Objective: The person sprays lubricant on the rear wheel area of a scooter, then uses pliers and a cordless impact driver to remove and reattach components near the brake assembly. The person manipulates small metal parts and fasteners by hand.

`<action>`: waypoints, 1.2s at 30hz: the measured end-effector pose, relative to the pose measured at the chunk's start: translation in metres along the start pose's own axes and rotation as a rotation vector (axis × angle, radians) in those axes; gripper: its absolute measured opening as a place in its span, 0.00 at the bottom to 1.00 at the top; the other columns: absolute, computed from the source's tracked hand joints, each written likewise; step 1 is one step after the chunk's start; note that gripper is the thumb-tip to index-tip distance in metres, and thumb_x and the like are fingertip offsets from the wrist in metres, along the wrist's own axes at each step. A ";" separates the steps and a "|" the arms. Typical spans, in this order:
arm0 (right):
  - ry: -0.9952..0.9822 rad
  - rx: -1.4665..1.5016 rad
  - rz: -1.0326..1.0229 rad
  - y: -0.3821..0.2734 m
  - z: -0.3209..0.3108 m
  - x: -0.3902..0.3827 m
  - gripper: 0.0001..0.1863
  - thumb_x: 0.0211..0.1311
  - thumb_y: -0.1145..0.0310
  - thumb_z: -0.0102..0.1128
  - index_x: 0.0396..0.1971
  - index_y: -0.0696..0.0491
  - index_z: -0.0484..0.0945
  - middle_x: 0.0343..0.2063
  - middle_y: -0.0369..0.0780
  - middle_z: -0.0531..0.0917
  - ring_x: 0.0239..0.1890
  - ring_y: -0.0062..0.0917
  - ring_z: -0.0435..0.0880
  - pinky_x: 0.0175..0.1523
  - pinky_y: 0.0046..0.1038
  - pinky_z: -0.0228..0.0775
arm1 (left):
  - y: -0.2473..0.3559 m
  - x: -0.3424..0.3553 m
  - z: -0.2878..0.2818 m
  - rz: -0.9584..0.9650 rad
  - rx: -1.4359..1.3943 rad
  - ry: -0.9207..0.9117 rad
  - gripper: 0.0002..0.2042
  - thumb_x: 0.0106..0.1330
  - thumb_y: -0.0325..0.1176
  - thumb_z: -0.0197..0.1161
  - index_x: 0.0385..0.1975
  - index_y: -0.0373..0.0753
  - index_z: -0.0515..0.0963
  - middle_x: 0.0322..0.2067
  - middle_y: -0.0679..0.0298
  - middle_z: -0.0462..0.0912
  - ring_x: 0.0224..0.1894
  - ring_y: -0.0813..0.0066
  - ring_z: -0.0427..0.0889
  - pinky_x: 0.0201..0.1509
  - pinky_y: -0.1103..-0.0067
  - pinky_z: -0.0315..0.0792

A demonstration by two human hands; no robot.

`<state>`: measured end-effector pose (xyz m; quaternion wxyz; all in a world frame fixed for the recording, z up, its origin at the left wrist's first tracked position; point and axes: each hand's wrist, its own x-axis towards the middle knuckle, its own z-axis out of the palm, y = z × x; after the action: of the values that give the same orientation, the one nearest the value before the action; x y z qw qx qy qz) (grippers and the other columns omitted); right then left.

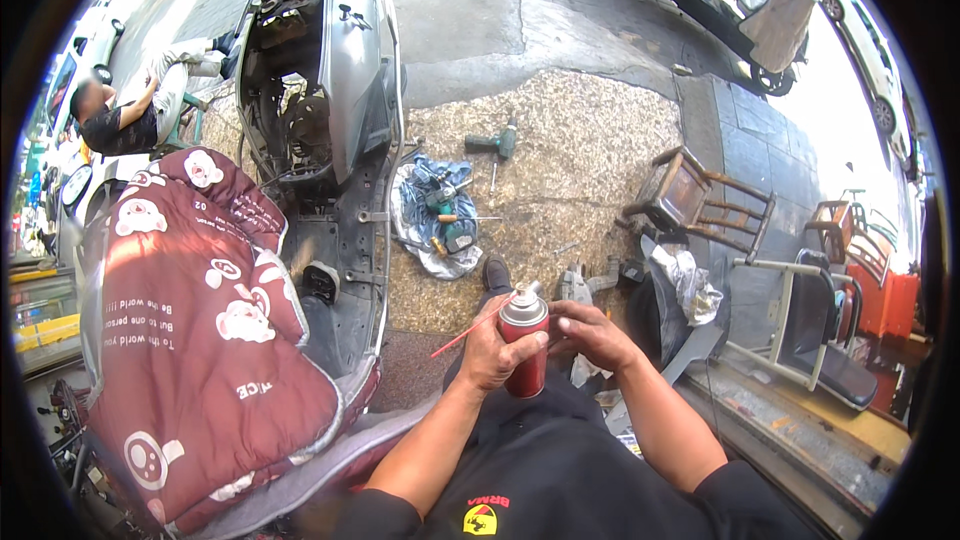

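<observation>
In front of my body, a red spray can point(527, 365) with a silver top stands upright in my left hand point(490, 348), whose fingers and thumb wrap round it. A thin red straw point(463, 330) slants from near the nozzle down to the left. My right hand point(598, 336) is at the can's right side, fingers loosely bent and apart; whether the fingertips touch the can I cannot tell. To the left stands a scooter point(355, 70) with its body panels opened and its inner parts bare.
A maroon quilted cover point(210, 340) with bear prints drapes over the scooter's near part. On the ground lie a cordless drill point(495, 143) and a blue plastic bag point(430, 185) with tools. A wooden chair point(690, 195) lies at right; a person point(130, 115) sits far left.
</observation>
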<state>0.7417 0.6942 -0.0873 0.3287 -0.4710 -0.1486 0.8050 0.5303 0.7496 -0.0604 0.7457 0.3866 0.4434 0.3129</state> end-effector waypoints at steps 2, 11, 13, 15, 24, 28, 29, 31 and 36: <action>-0.056 -0.051 -0.148 -0.031 -0.003 0.000 0.41 0.61 0.57 0.72 0.69 0.57 0.62 0.61 0.47 0.76 0.63 0.32 0.74 0.65 0.37 0.67 | 0.004 0.039 0.010 -0.025 0.079 -0.056 0.26 0.52 0.39 0.74 0.50 0.33 0.77 0.45 0.58 0.81 0.50 0.68 0.79 0.58 0.71 0.72; 0.193 -0.549 -0.296 -0.169 -0.012 0.063 0.43 0.47 0.64 0.82 0.62 0.58 0.66 0.54 0.41 0.79 0.57 0.27 0.77 0.64 0.33 0.70 | 0.061 0.166 0.033 0.172 0.145 -0.028 0.24 0.62 0.46 0.62 0.48 0.31 0.81 0.53 0.47 0.78 0.59 0.55 0.74 0.67 0.66 0.63; 0.183 -0.414 -0.386 -0.200 -0.020 0.079 0.42 0.45 0.64 0.83 0.60 0.58 0.68 0.52 0.40 0.81 0.55 0.26 0.79 0.63 0.33 0.71 | 0.068 0.194 0.032 0.103 0.015 0.025 0.21 0.65 0.43 0.61 0.49 0.30 0.80 0.50 0.50 0.79 0.55 0.58 0.76 0.65 0.67 0.66; 0.246 -0.429 -0.467 -0.235 -0.037 0.095 0.41 0.46 0.64 0.83 0.59 0.56 0.68 0.49 0.39 0.81 0.53 0.25 0.79 0.61 0.33 0.71 | 0.074 0.224 0.035 0.041 -0.154 0.125 0.13 0.68 0.35 0.59 0.42 0.30 0.81 0.36 0.60 0.82 0.37 0.73 0.80 0.46 0.76 0.75; 0.334 -0.578 -0.672 -0.443 -0.148 0.241 0.36 0.52 0.54 0.78 0.54 0.56 0.69 0.44 0.42 0.82 0.47 0.28 0.82 0.55 0.35 0.75 | 0.101 0.387 0.015 -0.147 -0.219 0.621 0.06 0.66 0.31 0.64 0.31 0.38 0.73 0.21 0.69 0.75 0.20 0.82 0.72 0.25 0.80 0.72; 0.365 -0.903 -0.686 -0.537 -0.169 0.297 0.37 0.48 0.61 0.78 0.55 0.55 0.68 0.44 0.46 0.83 0.48 0.32 0.84 0.54 0.36 0.76 | 0.120 0.450 0.029 -0.110 -0.373 0.715 0.04 0.68 0.31 0.60 0.35 0.41 0.73 0.27 0.66 0.78 0.24 0.78 0.75 0.28 0.76 0.74; 0.341 -0.918 -0.714 -0.557 -0.170 0.308 0.37 0.49 0.62 0.78 0.56 0.55 0.67 0.44 0.46 0.83 0.48 0.32 0.84 0.54 0.36 0.76 | 0.124 0.463 0.037 -0.107 -0.447 0.703 0.04 0.68 0.31 0.60 0.35 0.40 0.73 0.26 0.66 0.77 0.24 0.77 0.75 0.28 0.76 0.74; 0.224 -0.711 -0.641 -0.591 -0.166 0.335 0.36 0.50 0.63 0.76 0.57 0.55 0.67 0.42 0.47 0.84 0.46 0.33 0.85 0.53 0.36 0.77 | 0.135 0.486 0.045 -0.135 -0.591 0.712 0.04 0.69 0.32 0.60 0.36 0.40 0.75 0.26 0.67 0.77 0.24 0.77 0.74 0.28 0.75 0.73; 0.253 -1.144 -0.565 -0.660 -0.156 0.406 0.34 0.52 0.62 0.75 0.56 0.55 0.68 0.43 0.43 0.83 0.47 0.27 0.83 0.54 0.35 0.76 | 0.158 0.543 0.048 -0.082 -0.712 0.677 0.09 0.67 0.35 0.65 0.41 0.37 0.79 0.26 0.72 0.74 0.24 0.82 0.73 0.29 0.79 0.73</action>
<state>0.9934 1.4431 -0.0734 0.2402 -0.6056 -0.6321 0.4195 0.7770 1.2545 -0.1385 0.6571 -0.0334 0.5413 0.5235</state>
